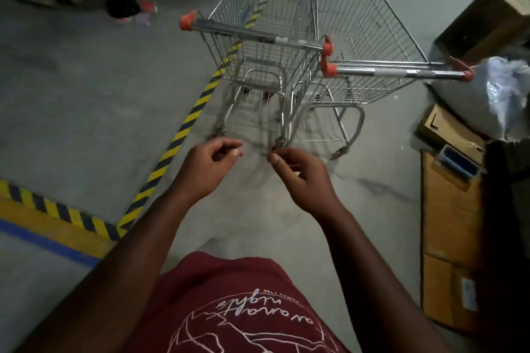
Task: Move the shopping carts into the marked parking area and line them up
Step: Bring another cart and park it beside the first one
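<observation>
Two shopping carts stand side by side on the grey concrete floor (71, 100), with wide bare floor to the far left of them. A yellow and black striped line (183, 123) runs diagonally up from the near left corner, where it meets a second striped band (57, 212) edged with blue along the lower left. The left cart (258, 37) stands just right of that diagonal line, its near left wheel close to the stripe's edge and its handle (252, 33) tilted across the view. The right cart (364, 46) sits against it, the orange handle ends touching or nearly so. Right of the carts, the room narrows: cardboard boxes (450, 209) and a pale plastic bag (504, 89) crowd the right edge, with only a thin strip of floor beside the right cart's wheels. In front of the carts the floor is open. The left hand (206, 165) and right hand (301, 178) hang empty in the air short of the carts, fingers loosely curled, close to each other but not touching, gripping nothing.
</observation>
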